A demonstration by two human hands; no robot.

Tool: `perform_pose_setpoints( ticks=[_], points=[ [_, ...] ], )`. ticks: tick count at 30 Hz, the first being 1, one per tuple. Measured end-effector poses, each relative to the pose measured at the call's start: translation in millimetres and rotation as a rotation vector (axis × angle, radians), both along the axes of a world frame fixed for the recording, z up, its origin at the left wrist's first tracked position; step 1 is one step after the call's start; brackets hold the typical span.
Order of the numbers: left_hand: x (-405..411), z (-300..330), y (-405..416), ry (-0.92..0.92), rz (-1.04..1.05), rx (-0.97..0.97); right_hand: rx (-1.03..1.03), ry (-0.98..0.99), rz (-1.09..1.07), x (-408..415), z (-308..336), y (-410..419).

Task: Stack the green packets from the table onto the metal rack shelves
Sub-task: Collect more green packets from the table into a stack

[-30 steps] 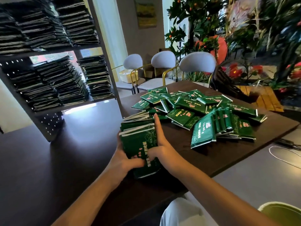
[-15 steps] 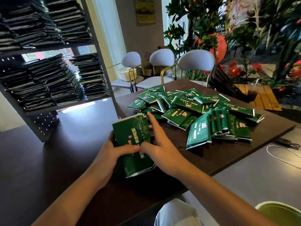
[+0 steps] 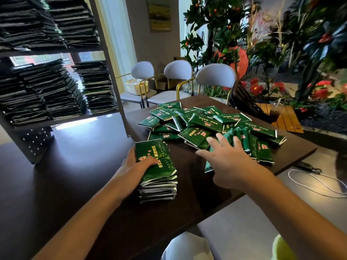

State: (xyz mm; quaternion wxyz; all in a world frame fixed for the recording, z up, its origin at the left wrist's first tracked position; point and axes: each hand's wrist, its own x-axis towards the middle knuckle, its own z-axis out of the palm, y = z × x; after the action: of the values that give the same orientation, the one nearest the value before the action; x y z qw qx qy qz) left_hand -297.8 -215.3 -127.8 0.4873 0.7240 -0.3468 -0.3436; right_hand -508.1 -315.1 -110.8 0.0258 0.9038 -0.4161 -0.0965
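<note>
On the dark worktop, near its front edge, a squared stack of green packets lies flat. The left hand grips this stack from its left side: the thumb lies across the top packet's printed face and the fingers wrap the stack's far side, out of sight. The top packet carries gold ornament, a small red emblem and a column of gold characters; the characters are too blurred to read.

To the right, the right hand is open, palm down, fingers spread and nearly straight. It hovers at the near edge of the loose pile of green packets; whether the fingertips touch a packet cannot be told. It holds nothing. The pile's packets lie at mixed angles, some overlapping, several standing on edge in a row just beyond the right hand. Each shows a red emblem and light lettering, none legible.

At the left, the metal rack stands on the worktop, apart from the held stack. Its shelves carry several tall columns of stacked packets, dark against the window light.

Beyond the worktop stand three grey chairs and green plants. A white cable lies on the grey surface at right
</note>
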Motion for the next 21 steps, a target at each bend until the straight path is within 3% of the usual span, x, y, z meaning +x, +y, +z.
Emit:
perform_pose_setpoints(
  ticks=[5, 10, 14, 19, 21],
  points=[
    [4, -9, 15, -0.048, -0.107, -0.082, -0.167, -0.16, -0.068, 8, -9, -6],
    [7, -17, 18, -0.085, -0.069, -0.18, -0.118, -0.644, -0.098, 24, -2, 8],
    [8, -24, 15, -0.057, -0.074, -0.219, 0.035, -1.031, 0.022, 38, -4, 22],
    [12, -29, 10, -0.036, -0.072, -0.289, 0.128, -0.994, 0.213, 54, -6, 50],
    [11, -29, 11, 0.082, -0.09, -0.309, 0.119, -0.944, 0.251, 57, -7, 57]
  ],
)
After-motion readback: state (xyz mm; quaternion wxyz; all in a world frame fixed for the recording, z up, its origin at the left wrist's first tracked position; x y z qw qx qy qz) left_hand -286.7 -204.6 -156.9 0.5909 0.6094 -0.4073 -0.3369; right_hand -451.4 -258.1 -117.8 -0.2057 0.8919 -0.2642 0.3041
